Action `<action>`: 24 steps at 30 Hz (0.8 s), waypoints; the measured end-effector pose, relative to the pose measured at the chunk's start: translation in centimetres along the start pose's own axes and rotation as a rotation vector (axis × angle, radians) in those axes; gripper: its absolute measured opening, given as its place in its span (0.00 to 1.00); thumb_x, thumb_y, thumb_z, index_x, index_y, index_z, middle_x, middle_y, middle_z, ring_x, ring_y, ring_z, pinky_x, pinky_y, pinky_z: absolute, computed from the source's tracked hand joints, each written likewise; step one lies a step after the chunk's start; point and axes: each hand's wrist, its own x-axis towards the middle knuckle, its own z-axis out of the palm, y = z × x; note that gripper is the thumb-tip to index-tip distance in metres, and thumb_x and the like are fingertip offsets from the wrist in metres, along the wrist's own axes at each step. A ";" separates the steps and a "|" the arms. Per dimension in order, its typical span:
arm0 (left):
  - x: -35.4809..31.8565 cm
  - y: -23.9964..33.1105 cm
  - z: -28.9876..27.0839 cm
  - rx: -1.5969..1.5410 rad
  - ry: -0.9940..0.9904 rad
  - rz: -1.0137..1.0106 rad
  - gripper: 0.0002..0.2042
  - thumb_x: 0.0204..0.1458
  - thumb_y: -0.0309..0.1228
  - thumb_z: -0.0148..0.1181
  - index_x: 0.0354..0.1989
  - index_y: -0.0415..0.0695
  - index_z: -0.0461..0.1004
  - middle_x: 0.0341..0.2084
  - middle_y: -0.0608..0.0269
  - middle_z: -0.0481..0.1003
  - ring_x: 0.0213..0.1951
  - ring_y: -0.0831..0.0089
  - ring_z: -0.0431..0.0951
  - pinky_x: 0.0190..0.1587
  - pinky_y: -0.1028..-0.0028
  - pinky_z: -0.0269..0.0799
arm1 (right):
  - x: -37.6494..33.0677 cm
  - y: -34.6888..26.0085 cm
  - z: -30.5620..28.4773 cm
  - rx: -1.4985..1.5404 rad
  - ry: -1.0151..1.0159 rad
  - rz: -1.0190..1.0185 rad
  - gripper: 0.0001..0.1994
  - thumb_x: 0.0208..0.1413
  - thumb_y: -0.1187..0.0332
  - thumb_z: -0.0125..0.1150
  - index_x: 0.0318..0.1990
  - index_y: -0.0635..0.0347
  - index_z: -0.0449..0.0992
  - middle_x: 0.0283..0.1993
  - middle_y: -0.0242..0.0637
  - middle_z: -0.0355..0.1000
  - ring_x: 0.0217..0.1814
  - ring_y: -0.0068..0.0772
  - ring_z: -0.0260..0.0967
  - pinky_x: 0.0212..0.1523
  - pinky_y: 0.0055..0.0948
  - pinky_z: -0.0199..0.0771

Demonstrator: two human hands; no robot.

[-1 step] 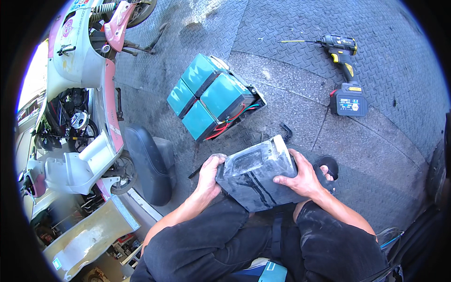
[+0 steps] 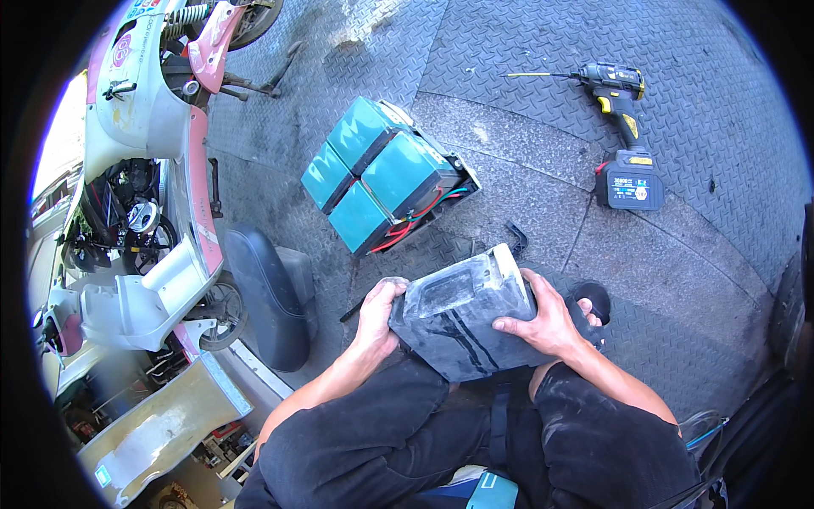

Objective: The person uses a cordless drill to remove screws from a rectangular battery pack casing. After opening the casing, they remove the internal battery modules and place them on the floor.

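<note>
We gripped the dusty grey plastic battery case (image 2: 462, 318) with left hand (image 2: 377, 318) and right hand (image 2: 543, 322) closed on opposite sides, best kept level beside the teal battery pack (image 2: 377, 174).

Bright daylight, sharp at centre — glare blows out the left rim. Fisheye bending curves the metal floor plates (image 2: 526, 34) toward a black vignette.

Bare forearms, no sleeves in sight, no gloves on left hand (image 2: 377, 318) or right hand (image 2: 543, 322), black trousers (image 2: 373, 450) smudged with pale dust at the knees, dark open sandal (image 2: 593, 299) on one foot
</note>
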 end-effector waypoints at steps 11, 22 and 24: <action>-0.1 -0.2 -0.5 0.044 -0.030 -0.006 0.06 0.67 0.26 0.58 0.43 0.39 0.80 0.39 0.64 0.81 0.43 0.72 0.81 0.52 0.68 0.79 | 0.3 0.1 -0.2 -0.019 -0.027 -0.008 0.60 0.46 0.37 0.86 0.76 0.74 0.64 0.70 0.62 0.72 0.77 0.61 0.68 0.76 0.51 0.68; -1.1 -0.4 0.8 0.056 0.004 0.096 0.08 0.66 0.27 0.55 0.43 0.37 0.80 0.37 0.62 0.81 0.41 0.72 0.81 0.50 0.69 0.78 | 0.1 1.2 0.1 0.104 -0.003 -0.017 0.59 0.43 0.42 0.88 0.76 0.71 0.64 0.71 0.59 0.73 0.76 0.57 0.70 0.77 0.48 0.68; -1.1 -0.3 1.0 0.075 0.001 0.101 0.09 0.66 0.27 0.55 0.42 0.36 0.81 0.38 0.61 0.82 0.42 0.72 0.81 0.50 0.69 0.78 | 0.1 1.7 0.3 0.121 -0.018 -0.010 0.60 0.42 0.42 0.89 0.77 0.70 0.64 0.72 0.59 0.72 0.77 0.57 0.69 0.77 0.49 0.67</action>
